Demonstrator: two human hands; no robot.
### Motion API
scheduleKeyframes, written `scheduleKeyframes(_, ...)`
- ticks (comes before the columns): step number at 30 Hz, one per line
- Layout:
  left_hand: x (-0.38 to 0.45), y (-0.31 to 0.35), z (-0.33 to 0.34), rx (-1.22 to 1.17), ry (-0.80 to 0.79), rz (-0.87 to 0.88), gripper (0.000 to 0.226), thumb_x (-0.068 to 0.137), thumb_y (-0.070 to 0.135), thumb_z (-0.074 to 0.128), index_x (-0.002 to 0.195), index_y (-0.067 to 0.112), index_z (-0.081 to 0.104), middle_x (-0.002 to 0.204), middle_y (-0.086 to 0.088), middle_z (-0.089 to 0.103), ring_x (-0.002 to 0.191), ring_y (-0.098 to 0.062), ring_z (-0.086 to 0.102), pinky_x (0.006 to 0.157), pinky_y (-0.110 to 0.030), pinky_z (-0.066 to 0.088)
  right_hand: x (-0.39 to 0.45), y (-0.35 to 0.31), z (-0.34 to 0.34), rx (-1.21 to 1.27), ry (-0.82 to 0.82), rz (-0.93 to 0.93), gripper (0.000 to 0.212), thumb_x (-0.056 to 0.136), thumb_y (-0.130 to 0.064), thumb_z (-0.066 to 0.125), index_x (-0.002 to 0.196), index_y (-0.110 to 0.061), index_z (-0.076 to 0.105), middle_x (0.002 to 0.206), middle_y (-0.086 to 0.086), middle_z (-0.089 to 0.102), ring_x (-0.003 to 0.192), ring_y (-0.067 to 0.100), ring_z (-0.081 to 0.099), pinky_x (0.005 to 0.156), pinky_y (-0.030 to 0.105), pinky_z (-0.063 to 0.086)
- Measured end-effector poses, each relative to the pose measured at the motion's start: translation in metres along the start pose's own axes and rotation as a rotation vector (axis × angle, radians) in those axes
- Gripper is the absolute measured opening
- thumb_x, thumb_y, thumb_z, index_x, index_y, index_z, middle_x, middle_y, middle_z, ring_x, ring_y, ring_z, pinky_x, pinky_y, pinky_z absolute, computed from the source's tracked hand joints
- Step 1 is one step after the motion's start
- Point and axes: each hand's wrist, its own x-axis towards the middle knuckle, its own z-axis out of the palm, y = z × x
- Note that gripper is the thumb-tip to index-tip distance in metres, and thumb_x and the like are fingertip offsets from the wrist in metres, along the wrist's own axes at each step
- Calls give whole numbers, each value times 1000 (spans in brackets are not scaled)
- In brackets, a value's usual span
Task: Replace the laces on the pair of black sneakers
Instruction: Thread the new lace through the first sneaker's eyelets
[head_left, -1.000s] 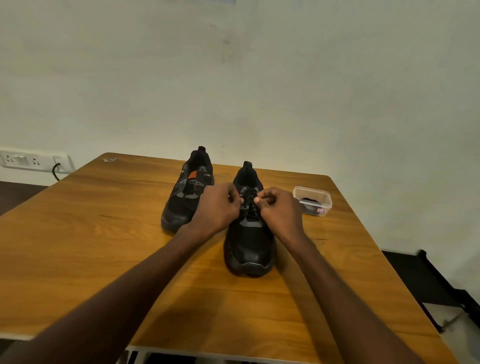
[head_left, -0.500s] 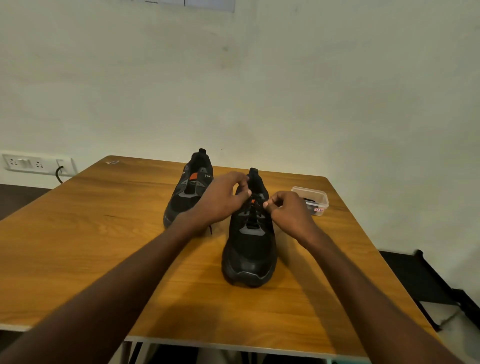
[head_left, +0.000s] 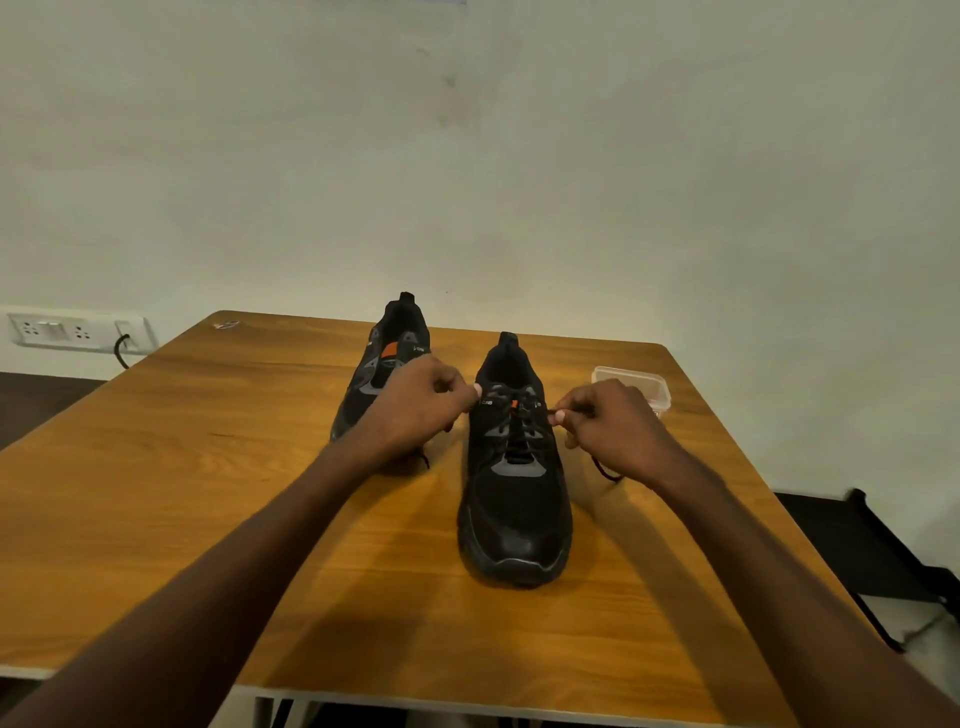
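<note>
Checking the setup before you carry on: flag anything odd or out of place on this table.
Nothing stands out. Both sneakers stand upright on the table; each hand pinches a lace end.

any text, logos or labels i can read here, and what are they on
None can be read.
Near sneaker: small white mark by the top eyelets, too blurred.
Far sneaker: small white mark beside its orange tab, too blurred.
Clear plastic box: a label at its lower edge, mostly hidden by the right hand.
</note>
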Motion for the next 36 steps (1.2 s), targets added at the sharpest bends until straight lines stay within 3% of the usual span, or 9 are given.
scheduleKeyframes(4,6,11,-1,-528,38,-32,36,107,36,55,102,5,72,110,-9,76,111,-15,70,98,-37,55,-6,-27,-10,608,66,3,15,101,-23,65,98,-19,79,100,-3,78,98,11,73,80,30,58)
scheduleKeyframes(6,12,17,5,-699,14,1,31,110,34,50,106,7,65,109,-10,77,108,-21,73,90,-35,59,-2,-37,-9,815,22,29,20,103,-23,61,105,-14,78,106,4,79,100,19,74,85,38,58)
scheduleKeyframes(8,17,21,15,-669,5,24,29,110,36,48,103,11,61,91,-7,72,88,-22,72,74,-34,59,3,-40,-5,908,-32,74,22,105,-27,58,113,-15,75,109,8,78,94,23,73,84,42,53)
scheduleKeyframes(14,32,19,32,-550,-10,25,28,111,34,49,99,16,67,63,12,50,56,-5,44,53,-24,38,17,-35,13,935,-7,183,19,101,-29,66,114,-21,77,88,3,73,64,14,54,63,30,47)
scheduleKeyframes(17,36,14,33,-552,-124,46,23,111,19,47,113,9,68,69,4,53,56,-7,41,51,-23,34,26,-32,13,929,-32,154,24,103,-10,61,121,-20,74,86,8,68,54,9,45,52,26,38)
scheduleKeyframes(22,46,9,23,-616,-271,-58,29,104,15,63,128,2,52,75,-7,65,54,-13,52,43,-20,37,32,-28,14,694,-86,99,22,104,-7,52,123,-19,55,80,5,63,51,7,41,46,23,32)
scheduleKeyframes(27,58,11,14,-645,-423,-142,16,103,11,61,105,-3,69,86,-15,69,59,-13,55,43,-17,38,34,-23,11,695,-137,61,17,108,-10,45,113,-21,58,75,0,57,50,5,37,42,20,26)
scheduleKeyframes(32,58,13,16,-671,-393,-188,21,103,9,59,89,-1,72,82,-14,71,58,-14,58,43,-17,37,32,-18,10,870,-141,76,32,107,-42,52,116,-12,59,80,-1,60,52,4,36,43,19,25)
scheduleKeyframes(36,56,10,17,-696,-352,-193,16,100,11,65,88,4,73,82,-11,70,64,-14,60,50,-18,41,32,-20,13,822,-64,57,17,104,-25,62,106,-9,64,71,0,60,49,5,34,42,19,25)
